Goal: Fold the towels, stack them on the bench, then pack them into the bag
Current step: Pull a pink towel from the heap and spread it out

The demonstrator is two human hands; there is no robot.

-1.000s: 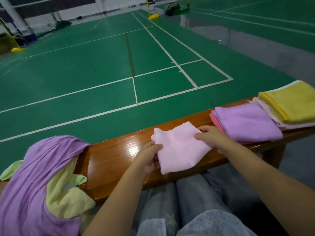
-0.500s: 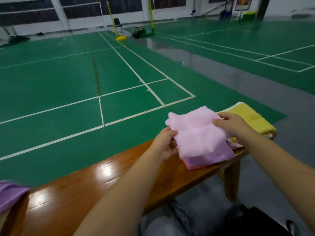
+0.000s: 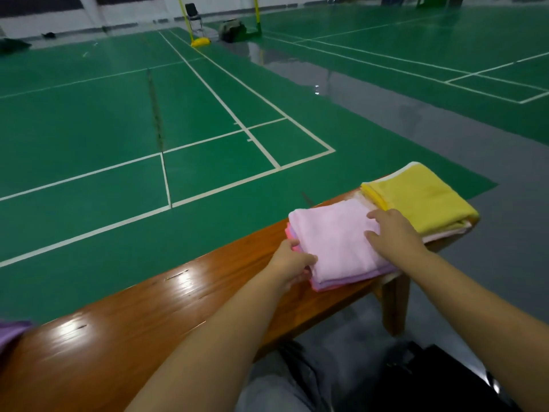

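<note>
Resting on top of a small pile of folded purple and pink towels (image 3: 350,282), the soft, light pink folded towel (image 3: 335,239) looks floppy, so hold it by its edges. The pile sits on the shiny brown wooden bench (image 3: 166,316). The right hand (image 3: 392,236) lies flat on it, fingers straight. The left hand (image 3: 292,260) pinches the pile's near corner.

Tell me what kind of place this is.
Most likely an indoor badminton hall: green court flooring marked with white lines, a yellow net post, and a wooden bench at courtside holding folded towels.
</note>
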